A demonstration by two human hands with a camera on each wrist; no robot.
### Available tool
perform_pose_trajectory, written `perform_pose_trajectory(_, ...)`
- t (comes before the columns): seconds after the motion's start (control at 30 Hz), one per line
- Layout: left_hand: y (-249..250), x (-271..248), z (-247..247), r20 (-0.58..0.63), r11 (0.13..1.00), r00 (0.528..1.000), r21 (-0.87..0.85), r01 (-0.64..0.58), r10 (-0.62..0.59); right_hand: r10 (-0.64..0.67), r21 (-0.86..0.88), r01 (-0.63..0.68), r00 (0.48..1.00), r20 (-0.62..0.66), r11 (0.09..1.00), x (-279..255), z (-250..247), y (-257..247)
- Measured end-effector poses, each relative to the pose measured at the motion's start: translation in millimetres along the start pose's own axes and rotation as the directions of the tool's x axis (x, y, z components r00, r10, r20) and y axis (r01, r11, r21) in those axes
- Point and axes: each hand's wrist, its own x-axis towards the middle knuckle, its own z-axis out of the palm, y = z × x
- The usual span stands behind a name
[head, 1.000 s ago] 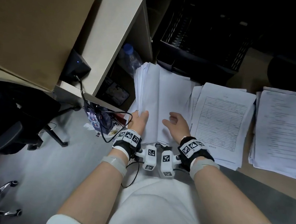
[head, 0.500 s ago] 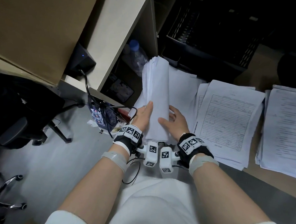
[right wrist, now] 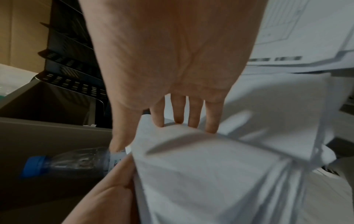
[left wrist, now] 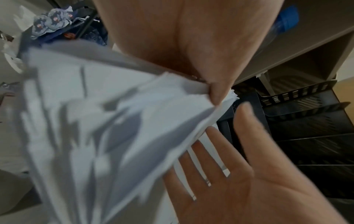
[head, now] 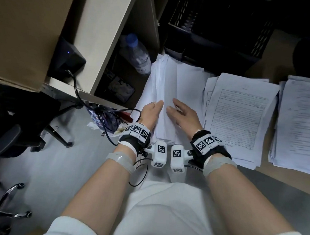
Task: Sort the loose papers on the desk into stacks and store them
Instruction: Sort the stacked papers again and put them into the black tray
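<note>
A thick bundle of blank white papers (head: pixel 170 82) lies at the desk's left end, partly lifted along its left side. My left hand (head: pixel 151 113) grips that left edge, and the left wrist view shows the thumb pinching the sheets (left wrist: pixel 114 121). My right hand (head: pixel 181 115) is open beside it, its straight fingers (right wrist: pixel 182 115) touching the top sheet (right wrist: pixel 210 166). Its bare palm (left wrist: pixel 249 174) faces the bundle. The fingers of my left hand are hidden under the paper.
A stack of printed forms (head: pixel 240 118) and another paper stack (head: pixel 301 125) lie to the right on the brown desk (head: pixel 282 179). A black tiered letter tray (head: pixel 218 27) stands behind. A water bottle (head: pixel 136 53) lies in the shelf at the left, with cables and a chair below.
The bundle was squeezed up on edge between both hands half a second ago. It now leans lower, and my right hand has come off its side with fingers spread.
</note>
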Motion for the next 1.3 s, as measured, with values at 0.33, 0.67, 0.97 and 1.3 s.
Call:
perform_pose_trajectory(0.33,-19,6,4,0.034,0.935,0.999,0.352,-0.047,0.037,0.065,-0.127,-0.085,0.986,-0.153,0.988,10,-7,20)
perform_pose_trajectory(0.67,-24,12,1,-0.091,0.969,0.995,0.246,-0.027,0.051,0.108,-0.205,-0.212,0.898,-0.426,0.955,11,-22,29)
perform_pose_trajectory(0.97,-34,9,-11,-0.015,0.967,0.987,0.202,-0.155,0.161,-0.022,-0.126,0.012,0.997,-0.079,0.992,8,3,1)
perform_pose_trajectory(1.3,-41,15,2,0.155,0.969,0.986,-0.227,0.100,-0.066,0.061,0.054,-0.063,0.997,0.043,0.997,-1,5,29)
